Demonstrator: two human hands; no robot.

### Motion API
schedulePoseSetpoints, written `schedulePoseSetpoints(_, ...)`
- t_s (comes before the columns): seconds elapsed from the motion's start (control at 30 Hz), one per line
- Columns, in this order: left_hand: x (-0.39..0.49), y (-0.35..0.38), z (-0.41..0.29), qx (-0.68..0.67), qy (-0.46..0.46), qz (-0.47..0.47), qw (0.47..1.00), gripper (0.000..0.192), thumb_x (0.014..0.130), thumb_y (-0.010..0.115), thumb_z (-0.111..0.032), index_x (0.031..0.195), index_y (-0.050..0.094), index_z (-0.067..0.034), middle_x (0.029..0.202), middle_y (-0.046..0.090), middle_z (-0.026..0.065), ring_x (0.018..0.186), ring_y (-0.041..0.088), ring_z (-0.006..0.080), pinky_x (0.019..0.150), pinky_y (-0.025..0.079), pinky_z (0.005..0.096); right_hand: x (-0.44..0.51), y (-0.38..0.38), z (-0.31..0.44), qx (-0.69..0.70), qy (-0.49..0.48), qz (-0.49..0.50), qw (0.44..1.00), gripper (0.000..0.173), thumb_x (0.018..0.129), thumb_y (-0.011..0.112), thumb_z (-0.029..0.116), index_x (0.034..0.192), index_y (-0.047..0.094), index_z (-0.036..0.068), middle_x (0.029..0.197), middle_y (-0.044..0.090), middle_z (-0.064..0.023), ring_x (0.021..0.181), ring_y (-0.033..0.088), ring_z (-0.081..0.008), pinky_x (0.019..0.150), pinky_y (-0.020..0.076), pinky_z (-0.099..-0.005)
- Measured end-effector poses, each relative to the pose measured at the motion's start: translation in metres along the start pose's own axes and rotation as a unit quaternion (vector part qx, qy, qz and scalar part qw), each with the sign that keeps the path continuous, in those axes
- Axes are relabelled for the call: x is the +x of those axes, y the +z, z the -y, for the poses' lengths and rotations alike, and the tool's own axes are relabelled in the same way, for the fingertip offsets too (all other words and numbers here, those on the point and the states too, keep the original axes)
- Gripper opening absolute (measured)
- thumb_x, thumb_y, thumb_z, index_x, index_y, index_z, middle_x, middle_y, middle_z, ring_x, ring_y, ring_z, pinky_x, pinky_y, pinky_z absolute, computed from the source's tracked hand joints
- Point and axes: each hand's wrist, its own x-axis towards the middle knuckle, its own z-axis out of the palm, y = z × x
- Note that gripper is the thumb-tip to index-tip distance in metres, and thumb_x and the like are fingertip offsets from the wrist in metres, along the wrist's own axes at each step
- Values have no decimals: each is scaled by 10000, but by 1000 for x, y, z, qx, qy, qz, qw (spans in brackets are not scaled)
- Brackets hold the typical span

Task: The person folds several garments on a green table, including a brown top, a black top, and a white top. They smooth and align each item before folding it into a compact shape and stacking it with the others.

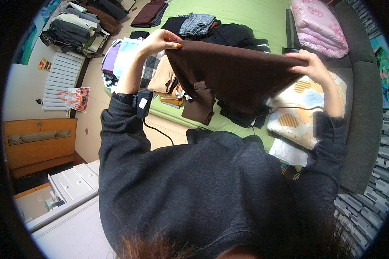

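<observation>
A dark brown garment (233,71) is stretched between my two hands above the bed. My left hand (162,42) pinches its upper left corner between thumb and fingers. At the upper right end, my right hand (306,64) grips the cloth. Below the garment, a folded brown piece of clothing (199,108) and black clothing (240,115) lie on the green bedsheet (181,115). Left of them are a folded beige garment (163,76) and yellow and orange folded clothes (172,102).
Behind the garment lie dark clothes (233,34) and a checked shirt (197,24). A patterned pillow (298,119) and a folded pink quilt (321,29) are on the right. A cable runs from the device (144,103) on my left wrist.
</observation>
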Motion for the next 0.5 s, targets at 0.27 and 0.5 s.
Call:
schedulePoseSetpoints(0.27,-18,-22,-34,-110,-4,168,980,227,826,615,-303,800,517,-101,678,552,-63,630,537,26,538,388,163,-9,0,56,40,-135,128,982,220,634,607,-14,845,658,22,770,485,-24,779,498,-138,707,409,-256)
schedulePoseSetpoints(0.5,11,14,-121,34,140,209,967,167,847,577,-164,875,534,-4,787,545,12,667,540,87,631,469,226,52,24,111,-81,-264,104,956,165,676,601,-11,832,637,30,941,514,-65,936,513,-200,831,419,-314)
